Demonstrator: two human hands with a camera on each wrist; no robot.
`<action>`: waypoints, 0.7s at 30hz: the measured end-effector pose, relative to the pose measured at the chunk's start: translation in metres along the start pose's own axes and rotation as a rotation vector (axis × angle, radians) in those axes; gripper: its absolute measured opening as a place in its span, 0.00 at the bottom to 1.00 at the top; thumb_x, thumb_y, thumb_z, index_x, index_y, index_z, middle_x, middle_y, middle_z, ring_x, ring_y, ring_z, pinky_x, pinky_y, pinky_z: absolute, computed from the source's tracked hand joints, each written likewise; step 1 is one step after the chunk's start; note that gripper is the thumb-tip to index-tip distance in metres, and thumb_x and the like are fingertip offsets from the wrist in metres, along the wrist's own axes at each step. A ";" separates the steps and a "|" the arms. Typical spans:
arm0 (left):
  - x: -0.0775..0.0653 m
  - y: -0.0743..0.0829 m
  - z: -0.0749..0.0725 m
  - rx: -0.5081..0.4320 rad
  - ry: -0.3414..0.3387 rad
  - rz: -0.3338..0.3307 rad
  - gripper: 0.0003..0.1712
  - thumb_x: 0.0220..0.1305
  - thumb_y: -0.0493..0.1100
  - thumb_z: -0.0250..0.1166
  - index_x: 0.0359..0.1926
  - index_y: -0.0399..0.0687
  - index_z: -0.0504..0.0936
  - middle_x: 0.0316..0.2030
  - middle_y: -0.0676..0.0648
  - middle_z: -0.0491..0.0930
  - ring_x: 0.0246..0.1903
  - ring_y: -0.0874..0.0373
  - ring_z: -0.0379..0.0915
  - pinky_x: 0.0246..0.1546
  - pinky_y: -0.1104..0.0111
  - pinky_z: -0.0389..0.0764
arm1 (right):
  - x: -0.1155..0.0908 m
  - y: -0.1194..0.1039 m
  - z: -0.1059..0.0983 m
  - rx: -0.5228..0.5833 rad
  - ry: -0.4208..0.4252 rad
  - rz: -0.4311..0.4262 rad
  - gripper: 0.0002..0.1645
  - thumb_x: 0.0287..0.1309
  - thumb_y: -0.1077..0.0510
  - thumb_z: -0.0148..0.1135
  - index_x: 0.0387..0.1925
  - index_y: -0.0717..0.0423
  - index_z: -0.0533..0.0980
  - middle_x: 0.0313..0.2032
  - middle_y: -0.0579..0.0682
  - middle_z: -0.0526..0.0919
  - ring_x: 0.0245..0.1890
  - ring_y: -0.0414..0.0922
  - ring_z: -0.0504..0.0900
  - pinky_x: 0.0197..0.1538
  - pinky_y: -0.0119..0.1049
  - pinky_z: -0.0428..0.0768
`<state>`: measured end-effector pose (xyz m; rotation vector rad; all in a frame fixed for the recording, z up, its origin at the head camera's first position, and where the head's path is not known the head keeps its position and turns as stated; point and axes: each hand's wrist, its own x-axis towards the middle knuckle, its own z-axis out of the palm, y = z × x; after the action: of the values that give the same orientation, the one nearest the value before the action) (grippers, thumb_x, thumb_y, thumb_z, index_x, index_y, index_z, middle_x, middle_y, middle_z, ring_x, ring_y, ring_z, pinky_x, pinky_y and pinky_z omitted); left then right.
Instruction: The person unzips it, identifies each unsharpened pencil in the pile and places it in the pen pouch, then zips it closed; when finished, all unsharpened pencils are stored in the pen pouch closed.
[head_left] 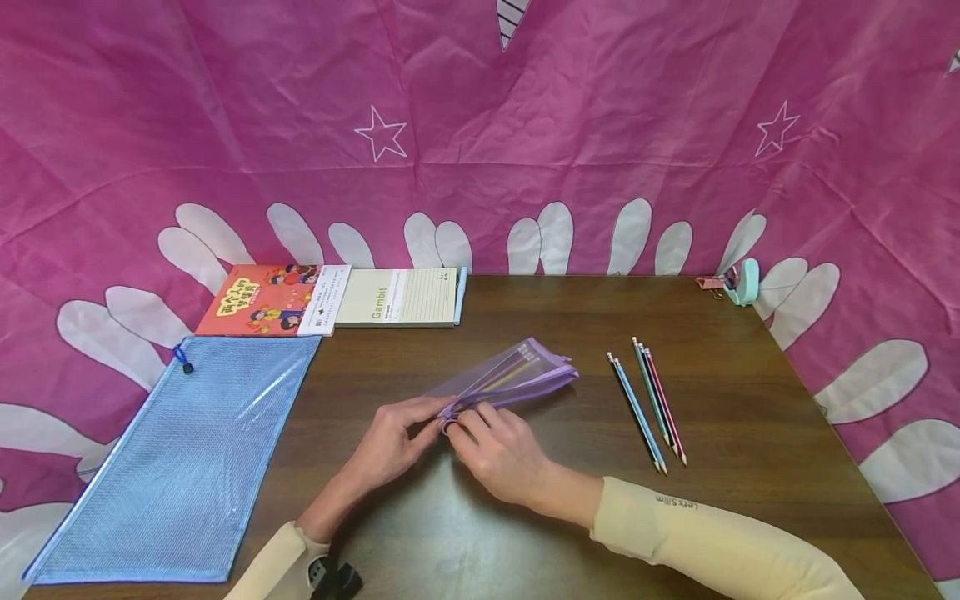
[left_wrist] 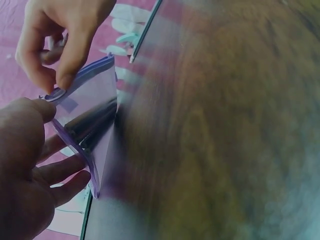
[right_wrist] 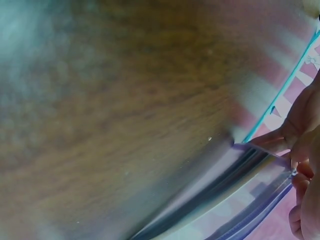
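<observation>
A translucent purple zippered pouch [head_left: 516,367] with several slim pencil-like items inside is held over the middle of the table. My left hand [head_left: 393,442] grips its near end between thumb and fingers; in the left wrist view the other fingers spread along the pouch's side. With thumb and forefinger, my right hand [head_left: 498,450] pinches the zipper at that same end, at the purple pull [left_wrist: 57,94]. Dark sticks [left_wrist: 95,122] show through the pouch wall. In the right wrist view the pouch [right_wrist: 250,200] stretches away from the fingers, its zipper edge along one side.
Blue pencils [head_left: 637,412] and darker and red striped pencils [head_left: 663,400] lie right of the pouch. A blue mesh zip bag [head_left: 187,458] covers the left side. Behind are a red picture book [head_left: 255,300], a notebook [head_left: 397,297] and a mint-coloured item [head_left: 744,283].
</observation>
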<state>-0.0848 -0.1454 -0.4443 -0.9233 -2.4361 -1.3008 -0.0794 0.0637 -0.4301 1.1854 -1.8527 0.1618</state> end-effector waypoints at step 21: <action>-0.001 -0.002 0.002 0.008 0.025 0.032 0.22 0.60 0.30 0.69 0.56 0.42 0.84 0.49 0.48 0.85 0.50 0.53 0.81 0.50 0.59 0.80 | -0.009 -0.007 -0.007 0.382 -0.090 0.437 0.23 0.43 0.59 0.80 0.40 0.59 0.77 0.35 0.49 0.83 0.28 0.40 0.81 0.31 0.29 0.80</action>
<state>-0.0853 -0.1452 -0.4469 -0.9348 -2.3962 -1.2827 -0.0687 0.0699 -0.4352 1.0259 -2.2061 0.7447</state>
